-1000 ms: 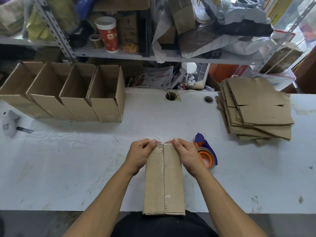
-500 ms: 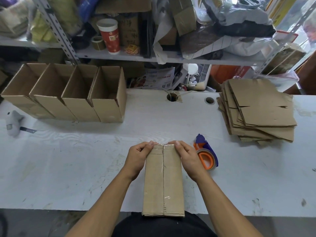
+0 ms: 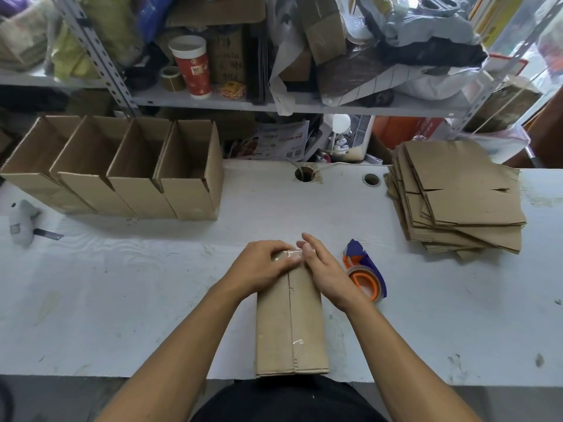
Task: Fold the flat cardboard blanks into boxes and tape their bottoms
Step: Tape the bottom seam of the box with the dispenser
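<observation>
A folded cardboard box point(image 3: 291, 324) lies upside down on the white table point(image 3: 122, 293) in front of me, its taped bottom seam facing up. My left hand point(image 3: 262, 266) lies flat over the box's far end, fingers pressing on the clear tape there. My right hand point(image 3: 323, 269) rests along the box's right far edge with straight fingers. An orange and blue tape dispenser point(image 3: 364, 274) lies just right of my right hand. A stack of flat cardboard blanks point(image 3: 457, 199) sits at the right rear of the table.
Several finished open boxes point(image 3: 122, 169) stand in a row at the left rear. A grey handheld tool point(image 3: 21, 222) lies at the far left. Two cable holes point(image 3: 304, 174) pierce the table's back edge. Cluttered metal shelves point(image 3: 274, 102) rise behind.
Both hands moved from pinching the box's far corners to lying over its far end; the left hand now covers the tape there and the right fingers have straightened.
</observation>
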